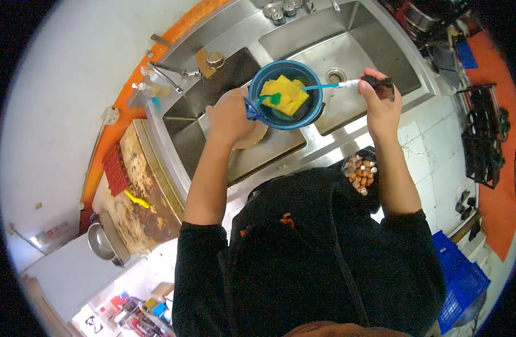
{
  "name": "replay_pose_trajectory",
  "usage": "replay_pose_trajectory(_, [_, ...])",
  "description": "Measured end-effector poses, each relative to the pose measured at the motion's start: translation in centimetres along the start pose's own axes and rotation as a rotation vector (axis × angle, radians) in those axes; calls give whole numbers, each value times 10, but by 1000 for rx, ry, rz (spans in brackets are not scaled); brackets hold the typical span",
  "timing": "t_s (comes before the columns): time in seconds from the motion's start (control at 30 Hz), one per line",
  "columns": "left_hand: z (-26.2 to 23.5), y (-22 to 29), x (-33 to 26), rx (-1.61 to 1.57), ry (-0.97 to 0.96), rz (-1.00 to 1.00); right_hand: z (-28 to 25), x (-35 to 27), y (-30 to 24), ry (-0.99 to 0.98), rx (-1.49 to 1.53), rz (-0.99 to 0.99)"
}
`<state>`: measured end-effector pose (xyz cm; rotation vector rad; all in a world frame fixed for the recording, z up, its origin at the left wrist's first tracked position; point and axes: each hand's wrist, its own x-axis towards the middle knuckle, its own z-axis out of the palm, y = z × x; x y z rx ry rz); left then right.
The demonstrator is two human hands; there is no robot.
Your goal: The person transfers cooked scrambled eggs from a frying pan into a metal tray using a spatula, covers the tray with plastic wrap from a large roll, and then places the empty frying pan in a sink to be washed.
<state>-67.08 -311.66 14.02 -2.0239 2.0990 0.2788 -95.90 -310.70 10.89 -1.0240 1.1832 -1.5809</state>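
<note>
A blue bucket (pixel 259 119) is over the divider between two steel sink basins. Inside it lie folded yellow cloths (pixel 291 100), with a green patch on top. My left hand (pixel 232 117) is closed at the bucket's left side, its fingers partly hidden; crumpled dark-blue material shows beside them. To the right, my right hand (pixel 381 104) grips a dark bottle (pixel 380 87) with a white neck. From that neck a thin blue streak (pixel 322 86) reaches into the bucket; whether it is liquid or a rod I cannot tell. Below my left hand, a pale round dish (pixel 252 138) is partly covered.
A faucet (pixel 171 78) and a soap bottle (pixel 152 89) stand at the left sink edge. Metal canisters (pixel 278 17) sit behind. Left is a worn board (pixel 145 180) with a red rack (pixel 116 170). A container of brown items (pixel 360 175) is by my waist; a blue crate (pixel 460 281) is lower right.
</note>
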Motion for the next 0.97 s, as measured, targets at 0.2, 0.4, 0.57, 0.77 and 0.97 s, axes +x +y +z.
replay_pose_trajectory(0.2, [-12,16,3,137,-51,-111,10,22,17,-50,3,63])
replay_pose_trajectory(0.4, [-7,16,4,97,4,-76,13,34,29,-98,23,86])
replay_pose_trajectory(0.57, [10,9,4,-125,159,27,15,39,32,-115,2,77])
replay_pose_trajectory(0.77, [27,8,-6,-509,270,28,25,44,25,-192,291,78])
replay_pose_trajectory(0.97, [24,15,-21,-674,295,-28,50,42,10,-478,235,38])
